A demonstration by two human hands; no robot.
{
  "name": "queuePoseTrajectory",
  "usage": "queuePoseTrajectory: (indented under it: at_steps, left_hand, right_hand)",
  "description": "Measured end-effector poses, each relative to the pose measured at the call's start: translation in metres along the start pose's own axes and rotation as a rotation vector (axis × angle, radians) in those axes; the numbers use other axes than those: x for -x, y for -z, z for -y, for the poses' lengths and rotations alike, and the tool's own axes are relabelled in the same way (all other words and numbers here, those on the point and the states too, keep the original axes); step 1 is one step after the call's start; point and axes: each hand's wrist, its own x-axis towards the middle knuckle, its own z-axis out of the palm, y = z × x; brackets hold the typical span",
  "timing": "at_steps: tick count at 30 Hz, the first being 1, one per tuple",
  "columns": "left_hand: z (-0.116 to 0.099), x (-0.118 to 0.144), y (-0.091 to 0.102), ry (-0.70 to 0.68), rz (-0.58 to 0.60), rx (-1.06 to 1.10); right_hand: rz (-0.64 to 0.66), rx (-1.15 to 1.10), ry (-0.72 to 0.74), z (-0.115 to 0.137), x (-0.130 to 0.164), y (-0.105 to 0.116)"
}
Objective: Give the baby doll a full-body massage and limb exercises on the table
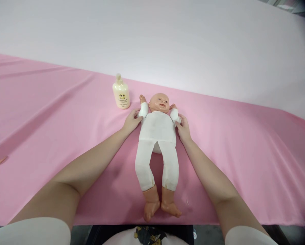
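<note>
A baby doll [157, 131] with a white cloth body and plastic head, hands and feet lies face up on the pink cloth [52, 112], feet toward me. My left hand [132, 121] rests against the doll's side by one raised arm, fingers touching the white sleeve. My right hand [184, 127] touches the doll's other side just under the other arm. Neither hand is closed around anything.
A cream lotion bottle [121, 92] with a pump top stands upright just left of the doll's head. Beyond the pink cloth a pale surface [167, 41] stretches to the back. The table's front edge runs along the bottom of the view.
</note>
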Motion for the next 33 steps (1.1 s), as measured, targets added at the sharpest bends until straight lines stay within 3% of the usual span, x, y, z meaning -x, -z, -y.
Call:
queuePoseTrajectory:
  at_steps: [7, 11, 18, 29, 33]
  left_hand:
    - [-0.007, -0.001, -0.004, 0.038, -0.021, 0.348]
    - [-0.008, -0.001, -0.005, 0.055, -0.023, 0.42]
    - [-0.012, -0.002, -0.004, 0.071, -0.01, 0.347]
    - [-0.013, -0.002, -0.004, 0.159, 0.03, 0.487]
    - [-0.01, -0.002, -0.007, 0.057, -0.018, 0.478]
  right_hand:
    - [0.06, -0.264, -0.034, 0.006, -0.001, -0.004]
    - [0.001, -0.32, -0.078, 0.003, -0.003, -0.003]
    - [-0.037, -0.351, -0.199, 0.001, -0.003, -0.001]
    - [-0.048, -0.204, -0.092, -0.004, -0.003, -0.005]
    - [-0.084, -0.191, -0.103, -0.006, -0.003, -0.003]
